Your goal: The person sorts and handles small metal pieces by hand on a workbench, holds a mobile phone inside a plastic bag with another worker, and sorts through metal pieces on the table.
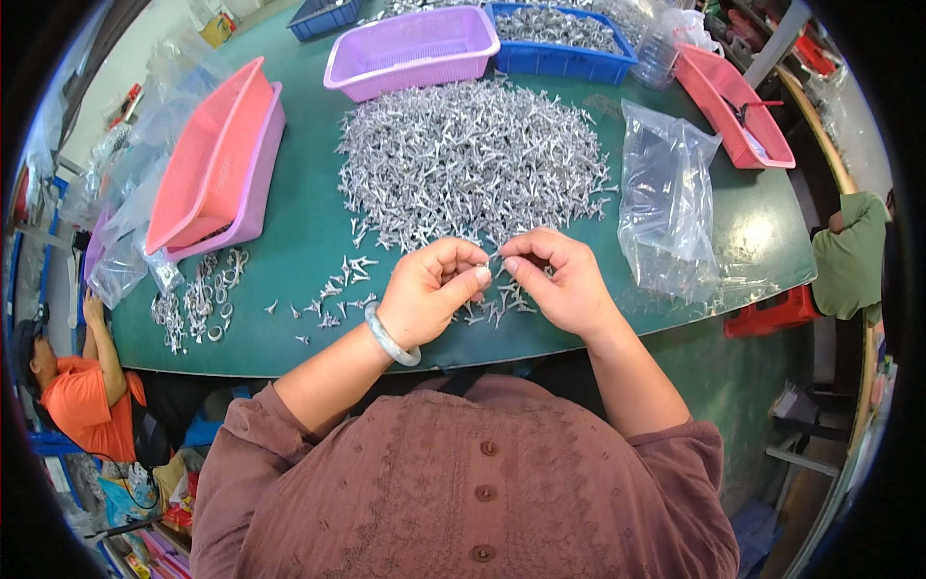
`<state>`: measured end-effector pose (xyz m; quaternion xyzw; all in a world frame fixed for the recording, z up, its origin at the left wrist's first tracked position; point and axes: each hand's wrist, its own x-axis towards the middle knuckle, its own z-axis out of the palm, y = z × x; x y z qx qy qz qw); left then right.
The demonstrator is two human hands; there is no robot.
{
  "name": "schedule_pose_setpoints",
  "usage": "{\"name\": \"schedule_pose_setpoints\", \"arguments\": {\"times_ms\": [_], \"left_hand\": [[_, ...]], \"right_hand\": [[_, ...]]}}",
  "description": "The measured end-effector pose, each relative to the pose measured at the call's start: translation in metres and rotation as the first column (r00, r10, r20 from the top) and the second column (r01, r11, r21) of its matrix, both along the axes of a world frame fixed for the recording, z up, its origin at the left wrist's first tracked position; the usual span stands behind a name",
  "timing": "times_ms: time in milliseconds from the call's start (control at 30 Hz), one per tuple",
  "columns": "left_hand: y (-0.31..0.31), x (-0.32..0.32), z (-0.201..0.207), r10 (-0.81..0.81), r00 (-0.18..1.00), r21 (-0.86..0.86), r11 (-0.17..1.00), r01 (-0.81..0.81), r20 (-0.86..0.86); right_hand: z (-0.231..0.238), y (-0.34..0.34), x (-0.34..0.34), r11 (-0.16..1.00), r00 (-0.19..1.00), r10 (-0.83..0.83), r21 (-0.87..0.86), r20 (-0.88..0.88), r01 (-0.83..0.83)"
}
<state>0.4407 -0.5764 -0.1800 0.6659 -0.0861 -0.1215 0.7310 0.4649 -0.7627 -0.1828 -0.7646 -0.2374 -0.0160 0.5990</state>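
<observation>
My left hand [432,291], with a pale bangle [391,340] on its wrist, and my right hand [567,282] meet at the near edge of a large heap of small silver metal pieces [473,159] with splayed legs. Thumb and fingers of both hands are pinched on one small silver metal piece [496,258], mostly covered by the fingertips. Several like pieces [502,307] lie just below my hands. Others are scattered as loose pieces [333,289] left of my left hand. Further left rest silver metal rings and chains [207,297].
A purple basket [410,82] and a blue tray [564,66] of metal parts stand behind the heap. Stacked red and purple baskets [260,159] are at left, a clear plastic bag [666,193] and a red basket [757,140] at right. One person [92,400] sits left, another [854,256] right.
</observation>
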Motion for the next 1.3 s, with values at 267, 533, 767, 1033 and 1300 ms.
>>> {"name": "schedule_pose_setpoints", "arguments": {"times_ms": [267, 533, 767, 1033, 1300], "left_hand": [[0.016, 0.001, 0.005, 0.006, 0.96, -0.218, 0.974, -0.07, -0.279], [0.037, 0.012, 0.002, -0.11, 0.929, -0.549, 0.828, -0.111, -0.354], [0.037, 0.04, 0.009, -0.116, 0.925, -0.595, 0.792, -0.134, -0.362], [0.017, 0.076, 0.01, 0.099, 0.948, 0.503, 0.828, -0.247, 0.302], [0.011, 0.085, 0.004, -0.178, 0.729, 0.698, 0.504, -0.51, 0.661]], "right_hand": [[0.004, 0.006, 0.053, 0.831, 0.837, -0.29, -0.312, 0.464, 0.46], [0.006, 0.016, 0.07, 0.76, 0.803, -0.22, -0.419, 0.553, 0.497], [0.003, 0.009, 0.07, 0.836, 0.825, -0.258, -0.312, 0.504, 0.452], [0.002, -0.002, 0.069, 0.901, 0.868, -0.302, -0.181, 0.394, 0.395], [-0.001, -0.005, 0.077, 0.824, 0.794, -0.088, -0.404, 0.601, 0.397]]}}
